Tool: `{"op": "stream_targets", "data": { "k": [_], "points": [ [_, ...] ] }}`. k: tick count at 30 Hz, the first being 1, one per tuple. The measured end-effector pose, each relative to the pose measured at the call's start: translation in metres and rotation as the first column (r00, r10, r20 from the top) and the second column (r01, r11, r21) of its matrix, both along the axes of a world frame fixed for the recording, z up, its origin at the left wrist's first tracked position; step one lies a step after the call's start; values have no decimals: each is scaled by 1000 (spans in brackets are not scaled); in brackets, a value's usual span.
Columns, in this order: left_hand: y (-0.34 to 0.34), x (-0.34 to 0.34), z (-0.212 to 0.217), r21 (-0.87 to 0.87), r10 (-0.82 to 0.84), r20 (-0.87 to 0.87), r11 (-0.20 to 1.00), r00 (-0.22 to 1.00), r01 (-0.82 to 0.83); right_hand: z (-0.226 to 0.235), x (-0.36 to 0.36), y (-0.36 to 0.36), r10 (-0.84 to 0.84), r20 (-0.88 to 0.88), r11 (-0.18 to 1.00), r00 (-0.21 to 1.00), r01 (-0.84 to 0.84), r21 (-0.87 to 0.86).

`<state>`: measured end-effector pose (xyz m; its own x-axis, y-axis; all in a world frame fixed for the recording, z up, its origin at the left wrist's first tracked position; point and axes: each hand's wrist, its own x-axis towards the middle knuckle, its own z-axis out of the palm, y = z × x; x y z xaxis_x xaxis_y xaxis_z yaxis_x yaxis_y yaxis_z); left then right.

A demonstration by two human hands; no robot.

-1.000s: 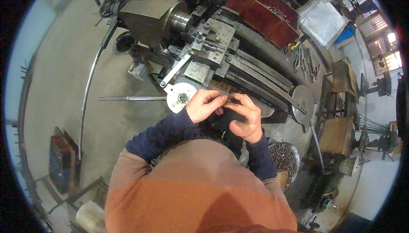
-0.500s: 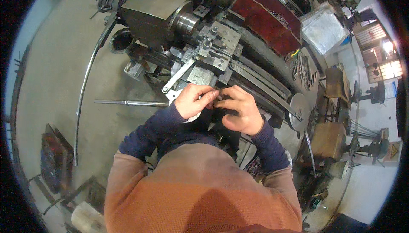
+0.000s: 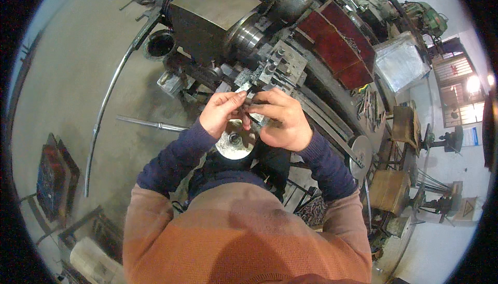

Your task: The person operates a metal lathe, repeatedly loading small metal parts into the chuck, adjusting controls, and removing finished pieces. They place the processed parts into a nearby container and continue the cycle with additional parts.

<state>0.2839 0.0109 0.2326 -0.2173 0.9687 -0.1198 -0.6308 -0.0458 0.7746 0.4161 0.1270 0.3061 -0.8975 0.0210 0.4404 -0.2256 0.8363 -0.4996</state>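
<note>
Pinched between the thumb and fingertips of the left hand (image 3: pixel 222 114) is a small flat metal piece (image 3: pixel 241 88), whose pale end sticks up toward 12 o'clock. The right hand (image 3: pixel 281 120) is closed around the other side of the same work, its fingers curled in so that the two sets of fingertips meet just left of centre; exactly what is clamped inside the right hand cannot be told. A round silvery disc (image 3: pixel 236 142) with a dark hub lies just below the hands, at 6 o'clock from them. The lathe (image 3: pixel 218 17) stands at 12 o'clock, and its tool post (image 3: pixel 282 62) is seen just above the knuckles. A long steel rod (image 3: pixel 151 125) lies on the floor at 9 o'clock. Compared with half a second ago, the hands are held a little closer together and higher over the disc, and the pinch is kept unchanged.
</note>
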Motion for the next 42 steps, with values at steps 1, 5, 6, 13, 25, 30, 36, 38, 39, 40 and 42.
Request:
{"op": "stream_targets", "data": {
  "k": [1, 5, 6, 13, 25, 30, 36, 38, 39, 40, 42],
  "points": [
    [0, 1, -1, 35, 10, 70, 999, 997, -13, -2, 0, -2, -10, -42, 999, 999, 9, -30],
    [4, 8, -7, 98, -4, 247, 995, 969, -21, -1, 3, -7, -41, -72, 998, 997, 37, -55],
    [7, 9, -15, 113, -26, 271, 994, 962, -5, -1, 5, -7, -53, -68, 997, 996, 49, -53],
    [7, 18, 7, 141, 212, -446, 976, 870, -166, 4, 11, -5, -86, 29, 996, 996, 86, 6],
    [4, -10, 18, 71, 161, -750, 984, 641, -163, 5, -15, 17, 76, 62, 997, 995, -77, 21],
    [-18, -55, 32, 68, 128, -894, 986, 429, -151, 5, -39, 60, -9, 43, 981, 999, 0, 192],
    [-114, -160, 20, 88, -198, -897, 795, -395, -600, -11, -81, 139, -396, 383, 913, 835, 314, 260],
    [-156, -188, 8, 120, -277, -858, 711, -433, -693, -44, -98, 160, -463, 425, 886, 778, 387, 256],
    [-177, -197, 6, 93, -312, -866, 667, -390, -739, -51, -104, 165, -488, 448, 873, 749, 417, 253],
    [-194, -200, 2, 66, -342, -875, 618, -343, -783, -49, -108, 163, -433, 501, 901, 749, 368, 228],
    [-217, -197, -6, -36, -422, -872, 562, -249, -826, -38, -104, 152, -354, 481, 934, 802, 332, 134]
  ]
}}
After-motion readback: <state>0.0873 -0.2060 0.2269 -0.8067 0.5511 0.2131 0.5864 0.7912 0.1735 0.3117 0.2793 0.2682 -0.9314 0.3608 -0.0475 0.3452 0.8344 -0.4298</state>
